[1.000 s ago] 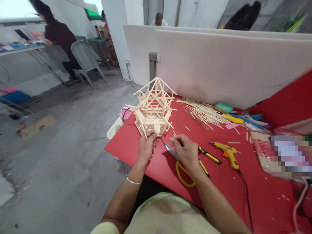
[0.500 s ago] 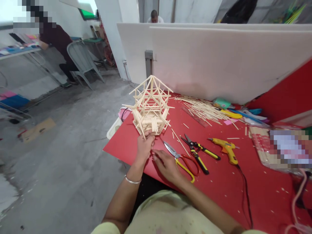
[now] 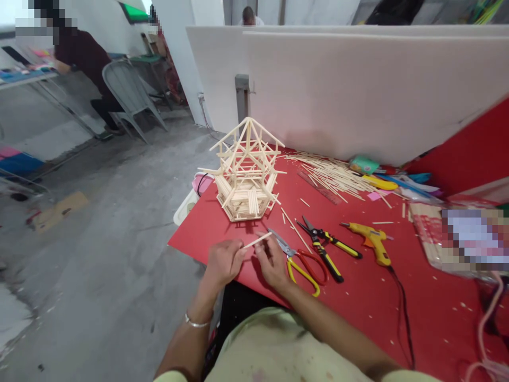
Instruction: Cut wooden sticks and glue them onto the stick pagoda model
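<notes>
A short wooden stick (image 3: 256, 241) is held level between my hands at the table's near edge. My left hand (image 3: 224, 262) pinches its left end between thumb and fingers. The fingers of my right hand (image 3: 273, 263) close round the other end, beside the scissors. Just beyond my hands stands a small house-like frame of wooden sticks (image 3: 249, 183), upright and touched by neither hand. It has a peaked open roof, layered stick walls and a many-sided base. Scissors with red and yellow handles (image 3: 296, 260) lie right of my right hand.
On the red table (image 3: 358, 313) lie yellow-black cutters (image 3: 324, 246), a yellow glue gun (image 3: 369, 239) with its cord, a heap of loose sticks (image 3: 330, 175) and a ruler (image 3: 318, 185). A white board (image 3: 338, 90) stands behind. A person sits on a chair (image 3: 129, 93) at left.
My left hand has come away from the stick frame toward me and now holds a short stick. My right hand has moved slightly up to the stick's other end.
</notes>
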Tool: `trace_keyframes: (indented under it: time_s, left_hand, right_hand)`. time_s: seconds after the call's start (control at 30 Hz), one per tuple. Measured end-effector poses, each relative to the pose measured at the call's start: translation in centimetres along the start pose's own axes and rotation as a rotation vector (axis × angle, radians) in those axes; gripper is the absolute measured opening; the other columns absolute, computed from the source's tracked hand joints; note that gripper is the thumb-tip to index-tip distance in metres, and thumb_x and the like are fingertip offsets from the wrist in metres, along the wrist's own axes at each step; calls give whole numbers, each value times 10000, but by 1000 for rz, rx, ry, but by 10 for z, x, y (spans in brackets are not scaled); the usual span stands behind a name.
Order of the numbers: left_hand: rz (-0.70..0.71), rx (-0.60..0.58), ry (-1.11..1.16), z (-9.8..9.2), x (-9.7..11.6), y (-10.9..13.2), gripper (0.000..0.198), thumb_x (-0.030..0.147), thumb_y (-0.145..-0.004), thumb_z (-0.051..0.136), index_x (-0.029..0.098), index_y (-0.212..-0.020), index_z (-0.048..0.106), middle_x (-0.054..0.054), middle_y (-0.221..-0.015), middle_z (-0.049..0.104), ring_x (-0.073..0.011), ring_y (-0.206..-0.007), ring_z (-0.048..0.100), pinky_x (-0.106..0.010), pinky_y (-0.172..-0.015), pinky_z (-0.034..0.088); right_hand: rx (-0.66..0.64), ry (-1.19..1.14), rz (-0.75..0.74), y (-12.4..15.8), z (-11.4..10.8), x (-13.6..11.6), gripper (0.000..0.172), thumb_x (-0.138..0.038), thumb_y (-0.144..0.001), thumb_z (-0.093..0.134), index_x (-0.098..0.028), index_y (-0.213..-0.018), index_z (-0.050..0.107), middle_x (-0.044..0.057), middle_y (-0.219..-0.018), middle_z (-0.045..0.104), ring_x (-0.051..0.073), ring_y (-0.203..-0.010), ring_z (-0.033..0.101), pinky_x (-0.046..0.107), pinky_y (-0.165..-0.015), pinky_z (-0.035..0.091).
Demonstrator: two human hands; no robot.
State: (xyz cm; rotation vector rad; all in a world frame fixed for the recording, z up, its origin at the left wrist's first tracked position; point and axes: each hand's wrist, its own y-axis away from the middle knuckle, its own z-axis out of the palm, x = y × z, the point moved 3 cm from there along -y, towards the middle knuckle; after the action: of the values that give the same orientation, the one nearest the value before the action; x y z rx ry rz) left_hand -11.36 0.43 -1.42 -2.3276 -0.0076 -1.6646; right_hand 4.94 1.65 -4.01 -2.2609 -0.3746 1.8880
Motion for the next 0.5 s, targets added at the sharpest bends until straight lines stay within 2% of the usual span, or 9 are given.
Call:
trace_keyframes:
  time_s: [0.03,0.1,0.2,0.27,0.33,0.37,0.4,0.43,0.5]
  left_hand:
    - [121,-136,-205,-2,-1,-1,205,386,-857,628,208,-787,702,-42,-625,596,-182,-614,558,-283,-626,394]
    - [328,-302,-532,-5,-2,-8,219,347,-925,543,203,-862,695,-58,-682,614,-190,-652,566,-287,-621,383]
    - [534,-344,-756,-11,0,-20,214,287,-949,508,209,-1016,696,-72,-750,637,-207,-738,589,-311,-666,411]
    - [601,-207,-772,-17,4,-22,215,261,-928,544,239,-1080,695,-91,-867,670,-231,-861,612,-364,-774,438]
    - [609,49,-687,-21,8,-15,178,261,-875,626,261,-1028,716,-100,-952,683,-255,-945,615,-430,-870,431]
    - [582,183,-604,-22,8,-9,131,271,-839,674,256,-958,727,-97,-926,684,-258,-928,619,-444,-883,430]
    - [552,303,-494,-22,8,-3,56,278,-811,708,242,-850,725,-82,-815,670,-236,-821,614,-425,-840,445]
    - [469,335,-375,-17,5,1,83,285,-809,712,229,-750,700,-65,-715,639,-207,-724,592,-389,-780,456]
    - [224,229,-123,1,-4,0,277,356,-832,688,211,-605,626,-39,-593,576,-171,-613,545,-327,-669,457]
  right_hand:
    - [-15,-32,15,-1,0,-1,322,-334,-909,537,-222,-1206,595,27,-921,613,150,-792,571,295,-734,490]
    - [-30,-147,77,-5,2,-2,372,-376,-885,584,-216,-1221,581,2,-850,593,129,-710,544,270,-666,480]
    - [68,-366,224,-12,10,-1,298,-442,-891,585,-215,-1084,595,-43,-707,560,97,-570,493,228,-543,440]
    - [139,-449,277,-19,15,0,284,-488,-916,536,-215,-982,572,-61,-637,539,84,-492,457,210,-465,396]
    - [197,-487,287,-28,18,1,320,-530,-924,498,-215,-947,550,-53,-655,570,81,-480,476,206,-442,392]
    - [231,-506,295,-33,19,3,340,-548,-918,495,-214,-941,548,-40,-690,597,81,-494,499,205,-445,400]
    - [267,-525,305,-38,20,4,359,-568,-909,494,-214,-936,546,-32,-716,614,79,-502,513,203,-446,404]
    - [300,-542,317,-43,20,6,376,-585,-901,492,-214,-929,545,-31,-721,620,77,-500,516,198,-442,400]
    - [347,-563,337,-54,22,10,400,-612,-887,491,-215,-903,539,-45,-679,600,70,-472,492,189,-426,376]
